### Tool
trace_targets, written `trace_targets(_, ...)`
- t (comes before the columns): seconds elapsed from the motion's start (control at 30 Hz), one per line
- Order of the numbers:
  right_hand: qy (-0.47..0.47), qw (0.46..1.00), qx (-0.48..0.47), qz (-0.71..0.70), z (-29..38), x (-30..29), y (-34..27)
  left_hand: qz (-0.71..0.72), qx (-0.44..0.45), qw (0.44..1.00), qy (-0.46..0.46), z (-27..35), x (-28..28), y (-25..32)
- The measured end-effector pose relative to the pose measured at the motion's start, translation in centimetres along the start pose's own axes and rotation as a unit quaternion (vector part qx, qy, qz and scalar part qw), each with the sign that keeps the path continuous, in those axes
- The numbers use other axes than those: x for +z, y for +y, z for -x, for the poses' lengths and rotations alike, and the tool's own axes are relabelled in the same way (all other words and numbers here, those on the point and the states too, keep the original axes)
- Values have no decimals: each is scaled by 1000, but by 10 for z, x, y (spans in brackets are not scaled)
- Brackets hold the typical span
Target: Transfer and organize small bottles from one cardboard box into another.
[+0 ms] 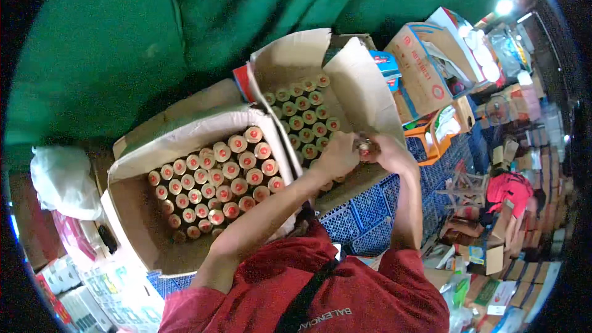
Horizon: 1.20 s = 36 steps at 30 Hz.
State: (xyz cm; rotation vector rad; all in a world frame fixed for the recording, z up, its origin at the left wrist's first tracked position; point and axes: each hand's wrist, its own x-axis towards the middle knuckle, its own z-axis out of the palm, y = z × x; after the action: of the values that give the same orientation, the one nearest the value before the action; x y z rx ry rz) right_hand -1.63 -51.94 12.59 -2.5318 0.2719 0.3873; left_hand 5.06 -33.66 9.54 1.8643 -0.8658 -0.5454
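My left hand [340, 155] reaches over the right-hand cardboard box [370, 83], its fingertips at a small round container [366, 149]. My right hand [393, 153] grips the same container from the other side, above the box's near right part. Fingers cover much of it. Upright round containers [296, 123] with pale gold tops and red centres stand in rows in this box; my left hand and forearm hide some. Left of it, an open cardboard box [132, 222] holds more such red-centred containers [231, 170], packed in rows beneath my left forearm.
Blue plastic crates [360, 215] lie under the boxes. A green cloth [115, 55] hangs behind them. An orange plastic basket [423, 145] and a printed carton [418, 71] stand at right. A white plastic bag [64, 180] is at left. A person in pink [508, 192] bends among cartons farther right.
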Motion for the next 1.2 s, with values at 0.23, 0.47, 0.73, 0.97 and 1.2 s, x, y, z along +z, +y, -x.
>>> trace_targets(0.23,120,989,-81,9,65,20,-133,47,85,989,110,97,-46,14)
trace_targets(0.47,255,955,-150,-3,62,107,-227,-9,72,979,189,171,-120,1)
trace_targets(0.73,48,950,-176,-254,17,201,-252,-45,15,974,219,249,-199,-42)
trace_targets(0.97,-112,976,-120,-143,-27,296,-255,-253,-187,940,132,288,-179,-173)
trace_targets(1.2,111,883,-454,32,-72,413,-172,16,-330,937,116,291,-155,-239)
